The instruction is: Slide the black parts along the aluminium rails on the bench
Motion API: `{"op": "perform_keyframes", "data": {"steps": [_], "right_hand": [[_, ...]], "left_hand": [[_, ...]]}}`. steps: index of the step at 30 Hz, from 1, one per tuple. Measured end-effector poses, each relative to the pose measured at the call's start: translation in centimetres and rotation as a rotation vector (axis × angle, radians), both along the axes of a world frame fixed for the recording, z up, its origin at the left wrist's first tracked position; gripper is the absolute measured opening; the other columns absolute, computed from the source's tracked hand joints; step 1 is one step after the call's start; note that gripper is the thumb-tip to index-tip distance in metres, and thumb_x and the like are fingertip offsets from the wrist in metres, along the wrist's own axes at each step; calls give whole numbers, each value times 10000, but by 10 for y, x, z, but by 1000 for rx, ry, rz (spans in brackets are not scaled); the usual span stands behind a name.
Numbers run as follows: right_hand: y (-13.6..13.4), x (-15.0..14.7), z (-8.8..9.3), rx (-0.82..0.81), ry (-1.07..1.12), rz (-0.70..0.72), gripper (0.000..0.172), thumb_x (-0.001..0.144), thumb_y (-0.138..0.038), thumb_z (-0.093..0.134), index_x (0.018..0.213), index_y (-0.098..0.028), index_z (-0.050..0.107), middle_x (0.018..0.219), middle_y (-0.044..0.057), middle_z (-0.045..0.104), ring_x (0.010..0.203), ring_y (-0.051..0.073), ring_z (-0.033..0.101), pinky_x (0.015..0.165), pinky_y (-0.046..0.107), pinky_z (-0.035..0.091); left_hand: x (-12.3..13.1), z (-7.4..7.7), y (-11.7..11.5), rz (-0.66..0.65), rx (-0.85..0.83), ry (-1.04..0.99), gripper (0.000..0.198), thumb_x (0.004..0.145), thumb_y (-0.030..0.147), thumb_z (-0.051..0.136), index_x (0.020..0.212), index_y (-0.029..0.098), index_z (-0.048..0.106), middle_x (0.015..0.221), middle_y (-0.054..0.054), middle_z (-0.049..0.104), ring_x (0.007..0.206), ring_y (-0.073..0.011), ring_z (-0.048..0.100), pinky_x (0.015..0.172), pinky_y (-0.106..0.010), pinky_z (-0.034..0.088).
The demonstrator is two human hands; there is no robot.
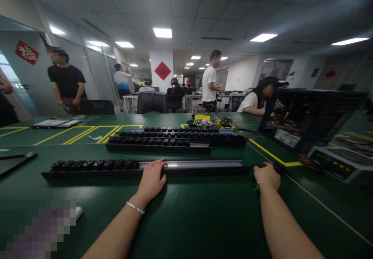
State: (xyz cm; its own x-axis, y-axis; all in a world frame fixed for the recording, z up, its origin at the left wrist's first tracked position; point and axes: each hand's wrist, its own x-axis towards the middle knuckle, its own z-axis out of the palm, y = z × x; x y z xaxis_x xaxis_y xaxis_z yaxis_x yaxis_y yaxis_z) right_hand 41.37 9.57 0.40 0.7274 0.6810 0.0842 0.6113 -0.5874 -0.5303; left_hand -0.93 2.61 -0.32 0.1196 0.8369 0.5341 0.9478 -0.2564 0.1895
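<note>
A long black power strip rail (201, 167) lies crosswise on the green table (186, 220) in front of me, with several black sockets filling its left part (96, 164). My left hand (152, 179) rests on the rail's middle, fingers lying over its front edge. At the rail's right end, my right hand (266, 175) is closed around a small black part (280, 168) that I cannot make out clearly.
Two more black socket rails (159, 145) (186, 134) lie further back. An open computer case (305, 119) and a grey device (339, 162) stand at the right. Yellow tape lines (271, 155) mark the table. A metal bowl (203, 122) and several people are beyond.
</note>
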Motion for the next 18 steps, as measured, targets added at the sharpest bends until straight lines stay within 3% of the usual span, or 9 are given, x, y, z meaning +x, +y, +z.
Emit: {"op": "perform_keyframes", "data": {"steps": [7, 13, 15, 18], "right_hand": [[-4, -6, 2, 42, -61, -8, 455, 777, -416, 425, 1188, -239, 509, 1158, 150, 518, 1041, 339, 487, 777, 461, 453], [-8, -8, 4, 99, -65, -51, 480, 762, -418, 443, 1191, -208, 493, 1189, 168, 471, 1070, 353, 454, 788, 483, 431], [-9, -12, 8, 180, -115, -81, 481, 767, -399, 439, 1184, -162, 481, 1167, 187, 481, 1069, 352, 448, 785, 479, 423], [-10, -22, 15, 286, -216, -35, 318, 795, -338, 411, 999, -144, 560, 1054, 170, 542, 1000, 312, 481, 752, 417, 418]], "left_hand": [[-4, -3, 5, 8, 63, -103, 405, 815, 291, 436, 1195, 153, 454, 1225, -101, 550, 1145, -214, 480, 995, -407, 367], [-5, 3, 4, 31, 107, -118, 337, 821, 289, 418, 1127, 176, 506, 1179, -81, 574, 1120, -207, 484, 1004, -400, 348], [-4, 10, 0, 94, 110, -99, 302, 818, 279, 418, 1077, 182, 540, 1160, -74, 584, 1114, -208, 474, 1003, -389, 336], [-3, 19, -4, 315, 157, -113, 286, 807, 274, 431, 1046, 199, 568, 1194, -73, 557, 1143, -237, 429, 996, -415, 306]]}}
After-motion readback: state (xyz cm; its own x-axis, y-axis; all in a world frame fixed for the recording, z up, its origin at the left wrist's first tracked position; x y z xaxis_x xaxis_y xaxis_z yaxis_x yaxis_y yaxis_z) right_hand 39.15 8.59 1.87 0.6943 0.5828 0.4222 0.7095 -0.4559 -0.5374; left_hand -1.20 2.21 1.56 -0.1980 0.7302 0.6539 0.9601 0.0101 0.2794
